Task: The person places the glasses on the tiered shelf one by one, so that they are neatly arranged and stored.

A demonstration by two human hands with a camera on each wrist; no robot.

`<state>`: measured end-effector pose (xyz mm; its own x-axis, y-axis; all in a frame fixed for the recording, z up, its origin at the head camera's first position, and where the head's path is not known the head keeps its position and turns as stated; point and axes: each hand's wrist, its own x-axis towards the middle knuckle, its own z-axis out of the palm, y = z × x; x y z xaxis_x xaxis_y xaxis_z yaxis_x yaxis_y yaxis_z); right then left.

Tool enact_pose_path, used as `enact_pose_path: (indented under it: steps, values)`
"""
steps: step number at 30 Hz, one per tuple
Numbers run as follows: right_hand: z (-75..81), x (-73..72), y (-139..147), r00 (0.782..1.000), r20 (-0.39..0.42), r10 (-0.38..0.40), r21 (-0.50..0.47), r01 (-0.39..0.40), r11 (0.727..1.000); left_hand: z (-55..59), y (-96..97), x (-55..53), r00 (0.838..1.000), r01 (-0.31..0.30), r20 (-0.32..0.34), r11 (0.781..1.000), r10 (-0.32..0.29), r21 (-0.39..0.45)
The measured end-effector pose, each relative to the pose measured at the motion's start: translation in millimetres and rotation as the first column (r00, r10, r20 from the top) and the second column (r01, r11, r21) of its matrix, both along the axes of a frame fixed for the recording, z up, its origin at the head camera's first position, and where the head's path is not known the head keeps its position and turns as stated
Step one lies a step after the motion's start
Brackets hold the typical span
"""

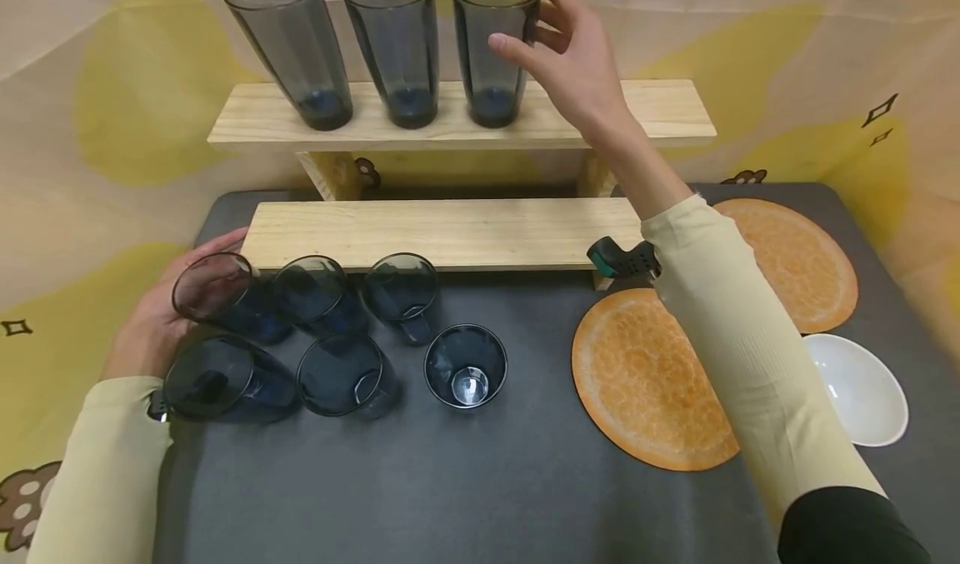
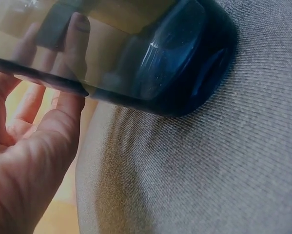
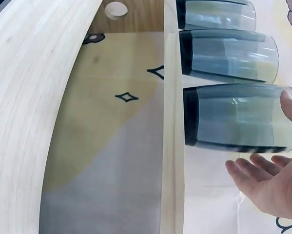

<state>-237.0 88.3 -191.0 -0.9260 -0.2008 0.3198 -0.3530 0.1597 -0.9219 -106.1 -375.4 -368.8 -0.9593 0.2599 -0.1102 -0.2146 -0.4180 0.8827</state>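
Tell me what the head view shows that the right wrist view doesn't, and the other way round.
Only the head view shows six glasses on the table, two round orange mats, a white bowl and the left grip.

Only the right wrist view shows a pale round spot on a wooden support.

Both show three glasses standing on the upper shelf, the right grip at one of them, the lower shelf and the patterned cloth behind.
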Motion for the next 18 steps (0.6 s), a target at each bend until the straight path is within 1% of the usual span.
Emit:
enact_pose_path:
  steps: [4,7,9,11,15,16,18]
  values:
    - [2.0,8.6,5.7,0.999,0.043,0.011,0.010,-0.011,1.000,-0.6,-2.4,-0.3,1.000,0.017,-0.018,0.999,-0.017,0.029]
    - [3.9,16.8,8.6,0.999,0.049,-0.007,0.039,0.006,0.999,-0.8,-4.4,0.4,0.999,0.019,-0.033,0.999,-0.018,0.027]
    - [3.9,22.4,10.1,0.999,0.017,-0.027,0.068,0.026,0.997,0.1,-4.5,1.0,0.999,0.012,-0.035,1.000,-0.011,0.012]
    - [3.2,27.9,11.8,0.999,-0.031,-0.041,0.087,0.044,0.995,1.3,-4.1,1.2,1.000,0.002,-0.025,1.000,-0.002,-0.001]
    - [0.2,40.3,15.4,0.993,-0.113,-0.043,0.106,0.055,0.993,3.3,-3.4,0.8,1.000,-0.009,-0.008,1.000,0.009,-0.014]
    - [-0.8,43.7,16.0,0.991,-0.126,-0.037,0.112,0.051,0.992,3.4,-3.3,0.6,1.000,-0.009,-0.007,1.000,0.009,-0.015]
    - [-2.9,50.9,16.5,0.992,-0.125,-0.023,0.127,0.039,0.991,3.1,-3.3,0.2,1.000,-0.007,-0.005,1.000,0.007,-0.007]
